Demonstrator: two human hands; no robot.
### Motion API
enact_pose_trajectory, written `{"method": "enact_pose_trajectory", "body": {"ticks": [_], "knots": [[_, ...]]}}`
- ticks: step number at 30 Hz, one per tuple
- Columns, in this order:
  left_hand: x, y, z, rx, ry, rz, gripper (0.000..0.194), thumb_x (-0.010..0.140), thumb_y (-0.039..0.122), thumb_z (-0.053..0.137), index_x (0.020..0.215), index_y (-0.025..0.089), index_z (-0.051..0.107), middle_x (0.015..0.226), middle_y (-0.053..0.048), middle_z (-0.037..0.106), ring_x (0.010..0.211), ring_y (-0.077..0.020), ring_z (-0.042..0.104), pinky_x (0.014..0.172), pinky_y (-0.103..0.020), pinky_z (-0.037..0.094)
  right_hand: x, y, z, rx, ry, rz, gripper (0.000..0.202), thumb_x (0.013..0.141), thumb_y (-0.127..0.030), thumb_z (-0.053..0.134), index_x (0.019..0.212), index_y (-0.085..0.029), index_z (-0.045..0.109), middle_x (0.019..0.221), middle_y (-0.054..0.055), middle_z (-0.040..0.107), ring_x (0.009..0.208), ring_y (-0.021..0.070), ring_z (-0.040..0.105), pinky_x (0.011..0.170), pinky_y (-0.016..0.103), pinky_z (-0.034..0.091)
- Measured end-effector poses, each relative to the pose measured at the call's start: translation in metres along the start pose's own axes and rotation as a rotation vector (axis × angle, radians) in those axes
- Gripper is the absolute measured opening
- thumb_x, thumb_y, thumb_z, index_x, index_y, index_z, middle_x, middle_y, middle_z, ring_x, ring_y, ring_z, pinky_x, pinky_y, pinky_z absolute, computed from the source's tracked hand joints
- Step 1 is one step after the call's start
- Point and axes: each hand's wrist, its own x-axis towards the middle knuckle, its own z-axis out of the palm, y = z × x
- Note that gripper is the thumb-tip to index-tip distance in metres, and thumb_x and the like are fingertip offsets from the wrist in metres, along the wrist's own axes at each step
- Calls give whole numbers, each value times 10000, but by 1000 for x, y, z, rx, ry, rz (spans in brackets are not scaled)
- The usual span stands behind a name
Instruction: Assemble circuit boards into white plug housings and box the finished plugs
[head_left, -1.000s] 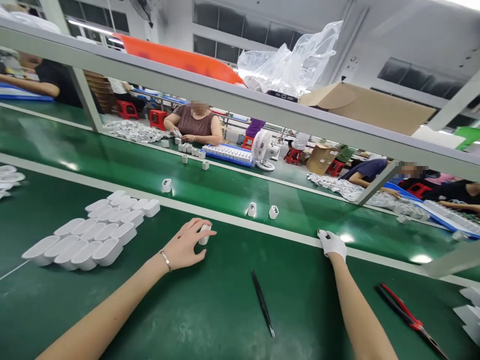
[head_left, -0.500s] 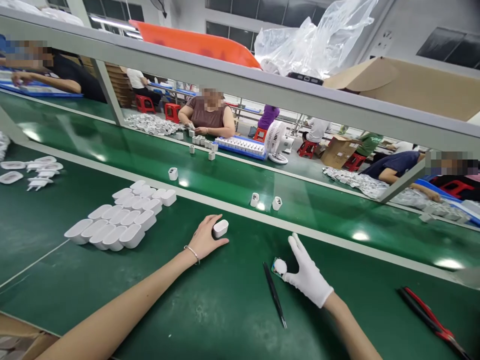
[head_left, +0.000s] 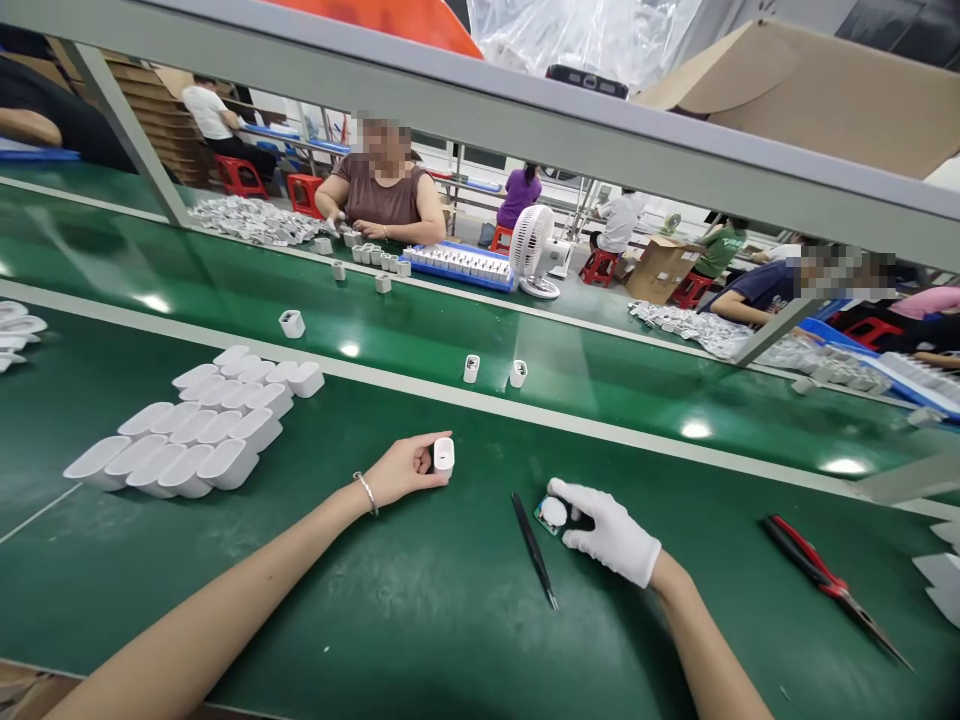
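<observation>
My left hand (head_left: 405,467), bare with a bracelet at the wrist, grips a small white plastic charger housing (head_left: 444,456) between thumb and fingers. A slot shows in the housing's face. White-gloved, my right hand (head_left: 609,530) is open beside a small green circuit board (head_left: 541,517) with a round white part on top. Its index fingertip is at the board's upper edge and its thumb lies just right of the board; whether they touch it I cannot tell. Black tweezers (head_left: 534,550) lie left of the board, tips toward me.
Rows of white housings (head_left: 206,465) stand at left. Red-and-black pliers (head_left: 810,565) lie at right. Three white units, one a housing (head_left: 471,369), sit on the green strip beyond the pale divider. Across it, a person in brown handles small parts near a fan (head_left: 534,250).
My left hand has closed around the housing and turned it upright. My right hand's fingers have come down around the board. The camera view has tilted down and shifted right.
</observation>
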Motion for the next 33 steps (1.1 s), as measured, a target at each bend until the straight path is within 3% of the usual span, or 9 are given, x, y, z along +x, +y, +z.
{"method": "enact_pose_trajectory", "body": {"ticks": [3,6,9,12,15,17,21,25,33], "knots": [[-2,6,4,56,-6,13,702,658,332,702,1285,125,465,610,67,412,563,-101,393,534,-226,361,5,-2,6,55,29,-16,439,641,-118,597,1052,-267,637,1008,7,628,759,148,569,740,302,479],[-5,13,2,203,14,95,644,690,331,675,1279,156,483,666,46,446,562,-99,397,537,-227,365,7,-12,12,-5,99,-98,364,611,-142,646,953,-266,656,1021,18,611,839,175,571,742,306,476],[-8,16,2,310,-4,203,594,714,303,654,1271,181,491,793,12,489,579,-91,387,551,-218,375,7,-20,16,-44,113,-176,325,625,-157,647,932,-264,657,1050,29,612,885,193,572,771,326,473],[-11,16,6,377,-51,291,593,746,265,613,1310,201,441,861,-3,494,601,-91,370,582,-212,393,8,-17,18,-53,135,-202,309,661,-162,615,956,-249,636,866,13,638,751,162,572,704,306,484],[-14,14,11,410,-108,334,640,757,243,592,1357,217,371,910,-15,495,625,-93,394,603,-209,413,8,-13,20,-33,257,-230,390,644,-155,606,1027,-224,593,789,4,613,690,149,559,676,304,494],[-16,14,15,413,-138,351,664,748,234,595,1366,222,353,954,-27,503,633,-91,415,601,-206,421,6,-17,21,61,324,-269,395,659,-146,597,1047,-218,575,807,9,618,689,141,569,689,301,507],[-20,18,23,403,-177,388,668,726,223,603,1354,226,375,1048,-52,525,633,-85,441,598,-199,434,-2,-46,27,265,316,-378,279,699,-125,612,952,-242,632,898,29,649,808,156,617,763,301,521],[-23,24,32,384,-230,442,683,704,226,607,1351,219,388,1087,-70,545,626,-87,467,610,-200,452,-7,-73,44,292,431,-459,345,689,-163,683,1018,-256,637,974,57,648,845,182,634,744,307,541],[-24,26,36,369,-241,487,619,675,172,602,1283,173,485,1044,-85,558,659,-105,518,582,-196,457,-1,-66,69,218,478,-514,292,768,-179,628,1041,-279,655,1030,60,651,919,185,637,774,284,550]]}}
